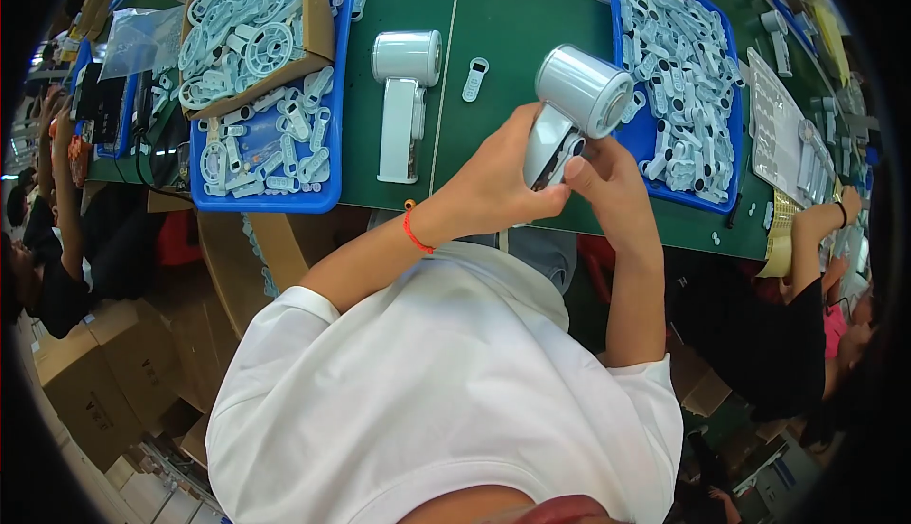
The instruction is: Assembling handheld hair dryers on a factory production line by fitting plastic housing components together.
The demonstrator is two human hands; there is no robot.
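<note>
Handheld fan body (569, 111), pale grey, sits raised above the green surface (493, 30). I see the left hand (493, 182) closed round its handle; the right hand (607, 182) pinches the handle's front (thumb pressed there). A second fan (403, 97) lies flat nearby, between two blue trays (332, 192).

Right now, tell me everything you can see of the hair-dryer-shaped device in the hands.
The pale grey device looks like smooth plastic: a short round barrel on top, its open round end facing right, and a flat handle slanting down to the left. It is held above the green table, between two blue trays. The left hand wraps the handle from below; the right hand presses a thumb at the joint of barrel and handle.
</note>
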